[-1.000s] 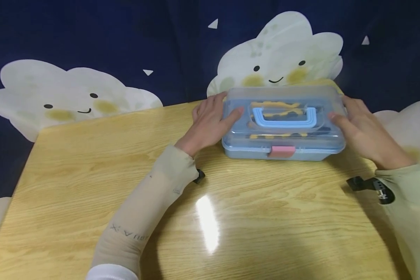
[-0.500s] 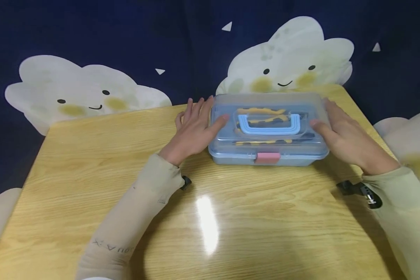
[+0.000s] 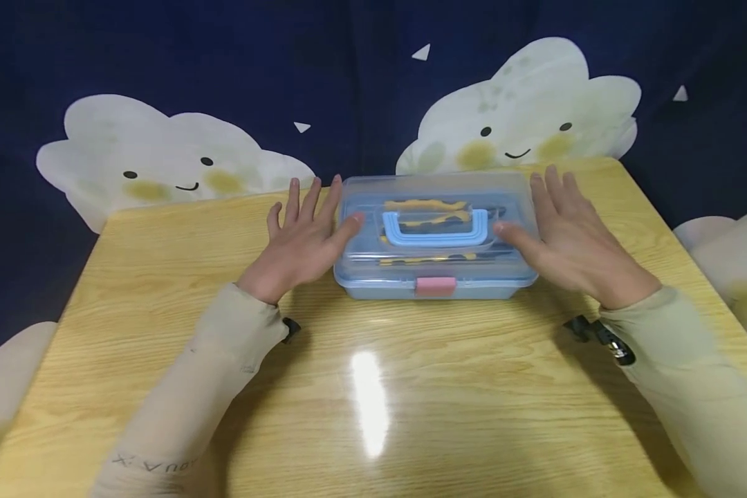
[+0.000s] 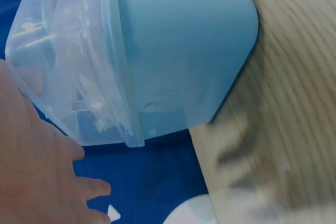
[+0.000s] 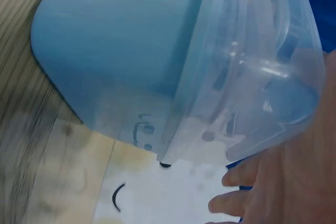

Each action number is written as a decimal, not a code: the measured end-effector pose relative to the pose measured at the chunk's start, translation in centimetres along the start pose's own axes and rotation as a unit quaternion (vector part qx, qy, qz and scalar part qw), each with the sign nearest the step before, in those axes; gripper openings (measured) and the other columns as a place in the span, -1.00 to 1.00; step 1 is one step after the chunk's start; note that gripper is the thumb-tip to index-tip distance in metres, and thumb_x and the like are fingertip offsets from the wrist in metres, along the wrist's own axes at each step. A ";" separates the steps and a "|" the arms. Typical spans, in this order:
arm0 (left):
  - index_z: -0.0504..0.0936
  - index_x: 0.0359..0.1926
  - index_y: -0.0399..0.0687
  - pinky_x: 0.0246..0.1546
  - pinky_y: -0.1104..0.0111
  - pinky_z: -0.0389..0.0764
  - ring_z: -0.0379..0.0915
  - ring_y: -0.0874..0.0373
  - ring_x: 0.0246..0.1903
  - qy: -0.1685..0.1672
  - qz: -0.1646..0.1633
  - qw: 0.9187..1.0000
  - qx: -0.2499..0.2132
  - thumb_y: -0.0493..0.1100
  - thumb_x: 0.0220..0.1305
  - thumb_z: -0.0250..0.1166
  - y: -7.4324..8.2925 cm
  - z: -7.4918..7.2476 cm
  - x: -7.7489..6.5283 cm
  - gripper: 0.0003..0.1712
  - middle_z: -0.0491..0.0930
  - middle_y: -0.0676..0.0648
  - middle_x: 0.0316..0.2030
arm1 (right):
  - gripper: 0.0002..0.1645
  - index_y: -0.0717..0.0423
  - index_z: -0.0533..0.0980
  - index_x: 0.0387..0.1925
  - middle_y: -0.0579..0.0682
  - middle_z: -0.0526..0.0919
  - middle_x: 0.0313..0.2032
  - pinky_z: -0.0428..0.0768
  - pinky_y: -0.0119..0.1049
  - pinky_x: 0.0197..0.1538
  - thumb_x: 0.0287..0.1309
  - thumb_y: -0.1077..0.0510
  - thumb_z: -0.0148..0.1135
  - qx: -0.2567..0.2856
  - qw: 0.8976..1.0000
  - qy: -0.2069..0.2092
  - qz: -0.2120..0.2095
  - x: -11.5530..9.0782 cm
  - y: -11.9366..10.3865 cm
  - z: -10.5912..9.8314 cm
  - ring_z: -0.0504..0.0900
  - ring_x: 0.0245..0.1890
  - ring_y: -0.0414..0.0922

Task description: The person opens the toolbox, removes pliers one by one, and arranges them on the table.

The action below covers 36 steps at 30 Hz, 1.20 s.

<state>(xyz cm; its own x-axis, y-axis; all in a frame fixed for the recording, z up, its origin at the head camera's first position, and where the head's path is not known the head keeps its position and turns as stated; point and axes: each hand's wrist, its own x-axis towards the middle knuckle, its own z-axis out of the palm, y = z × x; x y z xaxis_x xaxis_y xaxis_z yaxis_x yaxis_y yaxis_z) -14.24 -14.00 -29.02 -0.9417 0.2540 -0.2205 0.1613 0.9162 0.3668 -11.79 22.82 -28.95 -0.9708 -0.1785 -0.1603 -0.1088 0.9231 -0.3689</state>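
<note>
A light-blue plastic storage box (image 3: 436,268) sits shut near the table's far edge. Its lid is clear, with a blue carrying handle (image 3: 436,239) lying flat and a pink latch (image 3: 436,286) at the front. Yellow and dark shapes show through the lid. At the box's left end is my left hand (image 3: 299,249), fingers straight and spread, thumb over the lid's edge. My right hand (image 3: 575,245) lies along the right end with straight fingers and its thumb over the lid. Both wrist views show the box's ends (image 4: 184,51) close up, resting on the wood.
The wood-grain table (image 3: 460,401) reaches toward me, with a bright light reflection in front of the box. Behind the far edge hangs a dark-blue cloth (image 3: 236,55) printed with smiling white clouds. Black straps (image 3: 604,339) sit at the wrists.
The box has slid left along the table between my two hands, which moved left with it. Fingers of both hands now look straighter. The head view has shifted slightly.
</note>
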 end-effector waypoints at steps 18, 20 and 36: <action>-0.54 0.63 0.26 0.56 -0.34 -0.53 -0.85 -0.09 0.63 -0.006 -0.024 0.998 0.063 0.60 0.41 -0.63 -2.7 -1.9 -3.9 -0.02 -0.55 0.03 0.67 | 0.23 0.04 -0.35 0.66 -0.03 -0.52 0.66 -0.29 0.52 0.58 0.36 -0.63 -0.29 -0.008 0.999 -0.002 -0.043 1.6 -4.0 1.1 -0.58 0.66 0.16; -0.54 0.63 0.26 0.55 -0.35 -0.53 -0.84 -0.10 0.64 -0.006 -0.027 0.998 0.063 0.60 0.41 -0.63 -3.0 -1.9 -4.2 -0.02 -0.54 0.00 0.68 | 0.23 0.03 -0.36 0.66 -0.03 -0.53 0.66 -0.28 0.51 0.59 0.36 -0.63 -0.30 -0.006 0.999 -0.005 -0.046 1.7 -4.3 1.2 -0.56 0.67 0.16; -0.57 0.62 0.29 0.50 -0.41 -0.59 -0.95 -0.12 0.59 0.002 -0.052 0.998 0.032 0.58 0.43 -0.59 -4.8 -2.1 -5.9 -0.05 -0.58 -0.02 0.67 | 0.27 0.03 -0.35 0.67 0.00 -0.50 0.66 -0.24 0.47 0.61 0.31 -0.69 -0.34 -0.014 0.998 -0.013 -0.059 2.2 -6.5 1.8 -0.46 0.68 0.19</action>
<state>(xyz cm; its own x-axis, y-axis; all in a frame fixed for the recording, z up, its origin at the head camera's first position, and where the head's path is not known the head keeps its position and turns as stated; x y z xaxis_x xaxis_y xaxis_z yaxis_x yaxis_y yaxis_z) -10.08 -20.54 -27.63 -0.9556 0.1561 -0.2498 0.0817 0.9552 0.2844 -12.86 15.79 -28.56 -0.9451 -0.2952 -0.1399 -0.2287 0.9038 -0.3618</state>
